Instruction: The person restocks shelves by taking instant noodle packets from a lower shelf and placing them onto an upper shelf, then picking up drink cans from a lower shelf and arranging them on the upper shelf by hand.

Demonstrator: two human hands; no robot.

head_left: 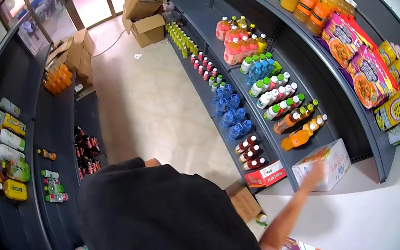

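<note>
My right hand [317, 174] is at the near side of a white carton [338, 161] with orange print, at the right end of the middle shelf. The hand is blurred, and its fingers cannot be made out. Beside the carton on the shelf stand orange drink bottles [297, 139] and rows of bottles with white and green caps. Of my left arm only a bit of skin [152, 162] shows at the edge of the black shirt; my left hand is hidden.
A white curved counter [364, 221] lies at the right. Blue bottles [230, 110] and a red carton [266, 174] occupy the lower shelf. Open cardboard boxes [148, 30] stand near the glass doors. Another shelf unit [44, 125] with bottles runs along the left.
</note>
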